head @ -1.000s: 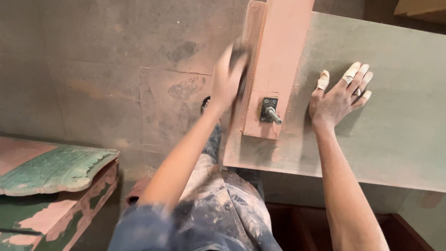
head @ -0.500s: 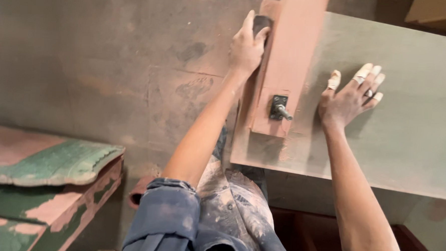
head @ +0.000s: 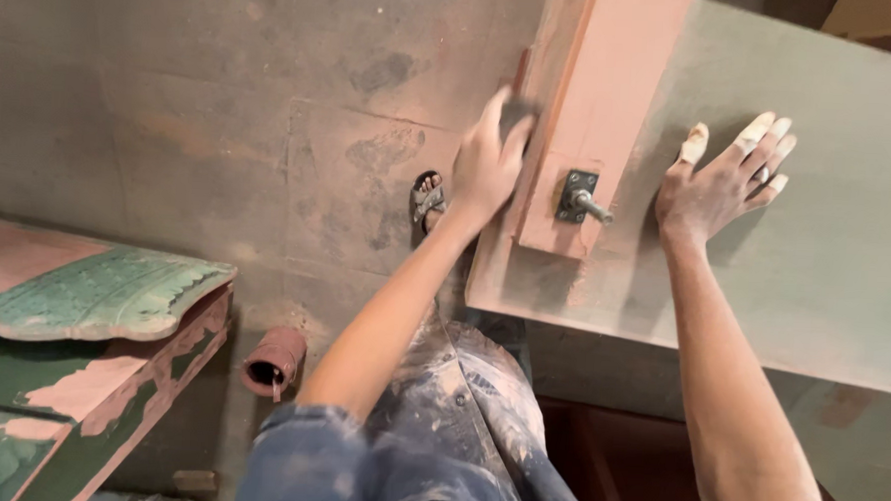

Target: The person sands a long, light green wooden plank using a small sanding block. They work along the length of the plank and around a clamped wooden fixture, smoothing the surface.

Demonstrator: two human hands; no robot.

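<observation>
My left hand (head: 487,160) presses a small dark sanding pad (head: 518,113) against the left edge of a reddish wooden plank (head: 613,77). The plank lies on a large grey-green panel (head: 836,248) and carries a metal bracket with a bolt (head: 580,198) near its end. My right hand (head: 721,182) rests flat on the panel to the right of the plank, fingers spread, with white tape on several fingertips. Dust coats both forearms and my trousers.
A carved green and pink wooden piece (head: 83,295) sits at the lower left on a painted bench. A short reddish pipe piece (head: 272,361) lies on the dusty concrete floor (head: 221,120). My sandalled foot (head: 428,200) shows below the left hand.
My left hand slid up along the plank's edge with the pad, then came back down toward the bracket. My right hand stayed flat on the panel.
</observation>
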